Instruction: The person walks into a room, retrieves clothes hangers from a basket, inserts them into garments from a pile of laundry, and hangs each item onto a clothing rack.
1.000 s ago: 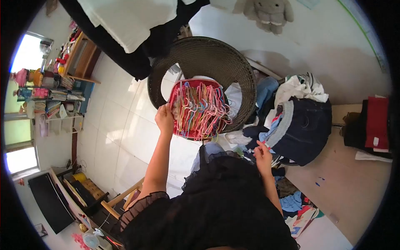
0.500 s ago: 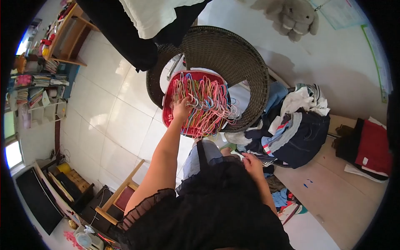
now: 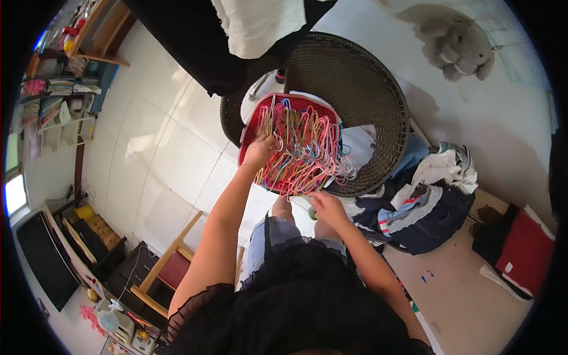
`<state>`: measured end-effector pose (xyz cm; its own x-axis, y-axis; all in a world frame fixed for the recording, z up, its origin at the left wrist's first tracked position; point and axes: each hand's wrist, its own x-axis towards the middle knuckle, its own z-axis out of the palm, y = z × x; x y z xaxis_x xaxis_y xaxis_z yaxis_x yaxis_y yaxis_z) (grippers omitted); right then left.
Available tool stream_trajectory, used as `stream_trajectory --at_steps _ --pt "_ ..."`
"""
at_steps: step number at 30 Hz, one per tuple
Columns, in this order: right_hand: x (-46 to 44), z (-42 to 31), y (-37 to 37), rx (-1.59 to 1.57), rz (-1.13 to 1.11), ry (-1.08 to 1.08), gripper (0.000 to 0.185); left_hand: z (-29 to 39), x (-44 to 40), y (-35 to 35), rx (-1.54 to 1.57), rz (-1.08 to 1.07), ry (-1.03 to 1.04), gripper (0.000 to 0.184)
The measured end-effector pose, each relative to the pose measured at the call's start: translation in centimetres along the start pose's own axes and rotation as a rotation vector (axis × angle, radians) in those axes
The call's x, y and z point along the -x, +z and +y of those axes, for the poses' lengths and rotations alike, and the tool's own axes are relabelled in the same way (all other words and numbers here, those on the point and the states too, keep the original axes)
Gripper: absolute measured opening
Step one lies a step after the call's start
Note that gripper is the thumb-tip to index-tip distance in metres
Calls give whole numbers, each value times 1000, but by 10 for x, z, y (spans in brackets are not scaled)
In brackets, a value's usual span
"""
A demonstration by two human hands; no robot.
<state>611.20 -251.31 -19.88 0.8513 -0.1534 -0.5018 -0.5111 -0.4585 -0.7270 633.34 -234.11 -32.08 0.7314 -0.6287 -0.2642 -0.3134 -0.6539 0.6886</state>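
Note:
Many thin coloured hangers (image 3: 305, 142) lie bunched on a red cushion (image 3: 251, 133), which rests in a dark round wicker chair (image 3: 361, 89). My left hand (image 3: 260, 151) is at the left side of the bunch, its fingers curled against the hangers; whether they grip one is too small to tell. Near the lower edge of the bunch is my right hand (image 3: 326, 207), fingers bent together close to the hanger ends; anything between them is too small to make out.
Piled clothes (image 3: 426, 219) lie right of the chair, beside a wooden surface (image 3: 455, 284) with folded red and black clothes (image 3: 520, 254). A wooden chair (image 3: 168, 266) stands lower left. Black and white garments (image 3: 260, 29) hang above. A grey plush toy (image 3: 458, 47) hangs on the wall.
My left hand has moved from the cushion's edge onto the hangers. My right hand has moved from the clothes pile leftward to the lower edge of the hangers. The view has shifted.

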Motion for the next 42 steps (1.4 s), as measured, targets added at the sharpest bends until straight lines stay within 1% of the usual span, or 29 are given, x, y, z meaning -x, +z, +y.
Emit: stream_trajectory --at_steps 2,4,5,7,9,10,11,13,14,15,17,18,20,21,23,24,25,27,29,30,32,33,34,36,37,39,40,41,42 --pt "-37 -11 6 -2 -22 -26 25 -5 3 -8 42 8 -14 26" --pt "-68 -19 13 -112 5 -29 25 -9 7 -14 78 17 -23 24" --pt "-87 -11 24 -237 -13 -53 25 -11 7 -17 79 17 -31 24" --pt "-121 -5 42 -242 -23 -79 32 -17 8 -19 64 32 -3 20" --pt "-146 -8 60 -286 6 19 44 -22 8 -18 83 61 7 20" --pt "-161 -4 68 -309 -94 117 54 -22 8 -19 99 51 -1 23" --pt "-173 0 79 -310 -98 118 54 -21 9 -20 118 40 -7 26" --pt "-189 8 100 -530 -66 152 58 -21 9 -21 138 38 -3 24" --pt "-191 8 104 -506 -16 140 51 -21 8 -21 155 36 4 22" --pt "-191 1 99 -504 -19 140 51 -22 8 -20 157 38 2 22" --pt "-191 -12 93 -550 -104 317 38 -25 9 -20 123 101 66 16" --pt "-191 -11 95 -550 -105 318 38 -23 9 -21 123 101 65 16" --pt "-192 -8 98 -431 -87 318 26 -19 6 -22 99 84 31 16" --pt "-192 -7 100 -429 -86 317 26 -14 6 -24 100 85 31 16" --pt "-190 -5 106 -417 5 308 22 -4 5 -29 -5 42 0 17" --pt "-185 -14 101 -362 69 223 22 -5 4 -29 -6 41 1 17" --pt "-182 -18 97 -364 71 225 22 -8 4 -28 -14 42 25 16" --pt "-178 -17 91 -154 84 88 27 -13 3 -26 -20 41 51 15" --pt "-171 -12 93 -182 100 87 28 -18 4 -25 76 -19 56 16" --pt "-167 -13 92 -210 114 82 29 -20 6 -24 76 -20 60 16" --pt "-161 -14 87 -193 128 109 29 -22 11 -21 166 -14 244 19" --pt "-157 -19 82 -176 138 137 29 -21 13 -19 165 -16 247 19" --pt "-154 -24 78 -178 141 137 29 -19 16 -17 148 -43 205 19" --pt "-147 -29 71 -55 147 73 24 -11 22 -15 151 -57 120 20" --pt "-144 -28 73 -55 151 73 24 -10 24 -14 151 -57 124 20" --pt "-137 -26 76 -241 344 1 22 -9 26 -14 131 -65 -16 21" --pt "-136 -22 75 -242 355 -27 22 -8 29 -13 169 6 -20 21" --pt "-133 -19 73 -239 358 -29 22 -7 32 -13 170 8 -17 21" --pt "-131 -15 72 -208 332 -22 22 -9 34 -13 177 12 -64 22"
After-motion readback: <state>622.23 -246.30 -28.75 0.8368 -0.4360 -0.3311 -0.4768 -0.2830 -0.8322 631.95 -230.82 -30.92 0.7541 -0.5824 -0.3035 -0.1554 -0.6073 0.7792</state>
